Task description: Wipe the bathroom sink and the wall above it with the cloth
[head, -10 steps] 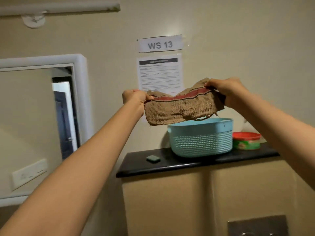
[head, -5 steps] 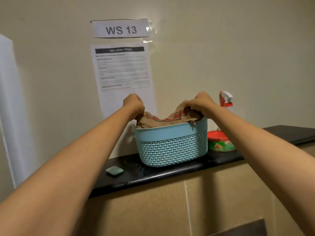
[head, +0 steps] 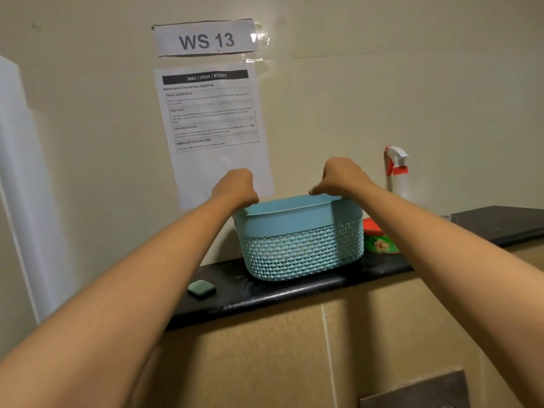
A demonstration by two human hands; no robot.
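Note:
The brown cloth with the red stripe is not visible; the inside of the light blue basket (head: 300, 225) is hidden from this angle. My left hand (head: 235, 188) hovers as a curled fist at the basket's left rim. My right hand (head: 341, 176) is over the back right rim, its fingertips pinched together and pointing down. Nothing shows in either hand. The basket stands on a black shelf (head: 485, 222) against the beige wall (head: 382, 98). The sink is out of view.
A spray bottle (head: 396, 163) and a red-lidded green tub (head: 379, 240) stand right of the basket. A small green pad (head: 201, 288) lies on the shelf's left part. A printed sheet (head: 212, 113) and a "WS 13" label (head: 206, 39) hang on the wall. A white mirror frame (head: 17, 172) is at left.
Both hands lowered the spread cloth into the basket; it has dropped out of sight below the rim. The view has moved closer and to the right.

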